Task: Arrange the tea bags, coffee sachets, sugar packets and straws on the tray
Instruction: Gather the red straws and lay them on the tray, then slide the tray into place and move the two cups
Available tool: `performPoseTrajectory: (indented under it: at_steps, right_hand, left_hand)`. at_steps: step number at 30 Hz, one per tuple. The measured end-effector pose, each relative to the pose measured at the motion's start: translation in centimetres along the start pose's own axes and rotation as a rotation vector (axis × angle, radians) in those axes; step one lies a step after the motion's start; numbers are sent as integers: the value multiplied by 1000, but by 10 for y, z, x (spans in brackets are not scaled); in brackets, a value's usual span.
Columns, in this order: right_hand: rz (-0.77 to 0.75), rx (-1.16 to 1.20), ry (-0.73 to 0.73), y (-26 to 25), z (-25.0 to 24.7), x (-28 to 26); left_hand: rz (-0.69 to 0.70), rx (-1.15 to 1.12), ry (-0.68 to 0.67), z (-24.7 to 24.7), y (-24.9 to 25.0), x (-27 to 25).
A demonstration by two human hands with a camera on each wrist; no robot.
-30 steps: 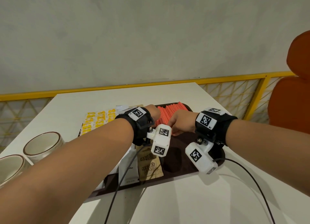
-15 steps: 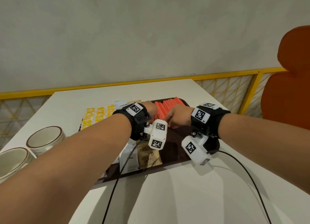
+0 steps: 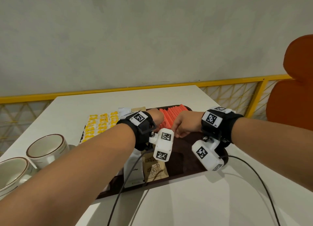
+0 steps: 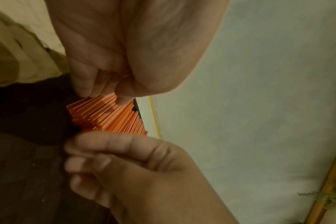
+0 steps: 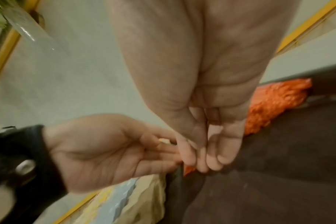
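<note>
A pile of orange straws (image 3: 171,114) lies at the far right of the dark brown tray (image 3: 184,159). My left hand (image 3: 156,117) rests its fingertips (image 4: 86,91) on the pile's left side, fingers loosely extended. My right hand (image 3: 184,126) stands at the near ends of the straws (image 5: 274,103), its straight fingers (image 5: 205,159) pointing down against them. The two hands almost touch. Yellow tea bags (image 3: 100,126) fill the tray's left part. A white coffee sachet (image 3: 133,171) and a brown one (image 3: 155,170) lie at the near edge. Small white and tan packets (image 3: 128,110) sit at the far edge.
Two cream cups with brown rims (image 3: 45,149) (image 3: 10,171) stand on the white table (image 3: 203,200) left of the tray. A yellow railing (image 3: 237,79) runs behind the table, and an orange chair (image 3: 291,104) is at the right. Black cables (image 3: 254,175) trail from my wrists.
Both hands stay at the near end of the straw pile with hardly any movement. The head view has shifted slightly.
</note>
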State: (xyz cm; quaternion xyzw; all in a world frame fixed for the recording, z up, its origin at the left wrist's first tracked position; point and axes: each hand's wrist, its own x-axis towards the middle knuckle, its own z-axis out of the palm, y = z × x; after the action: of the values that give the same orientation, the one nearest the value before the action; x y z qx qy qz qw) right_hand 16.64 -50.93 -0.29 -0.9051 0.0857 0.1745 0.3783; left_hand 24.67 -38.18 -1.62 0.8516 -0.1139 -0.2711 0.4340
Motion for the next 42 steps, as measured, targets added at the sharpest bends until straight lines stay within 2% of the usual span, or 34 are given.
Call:
performPoseTrajectory:
  at_steps: [3,10,15,18,22,25,28,31,34,38,42]
  right_hand:
    - [58,39,-22,15,-15,-4]
    - [12,92,68,25,-13,1]
    - [14,98,23,20,-10,2]
    - [1,97,57,17,-5,4]
    - [36,122,69,16,-12,0]
    - [93,137,157,21,-28,-13]
    - [160,131,329,33,-39,-27]
    - [254,46,453,52,-40,-36]
    - [364,-68,382,67,-33,-42]
    - [397,-293,348,71,-17,-47]
    - [415,-371,342,74,-8,-48]
  left_hand:
    - [5,-9,-14,0,-4,3]
    - [24,-23,-16,1,-3,1]
    - [16,-29,-21,3,-2,-1]
    - [9,-52,-11,3,-1,-6]
    - [30,-150,0,-8,2,-25]
    - [21,-263,-13,-35,0,-61]
    - [67,-397,94,-74,-23,-98]
    - [63,-404,243,-102,-64,-132]
    - [8,-328,319,-115,-103,-155]
    - [-66,-128,396,-118,-142,-172]
    - [-132,-20,384,-111,-161,-172]
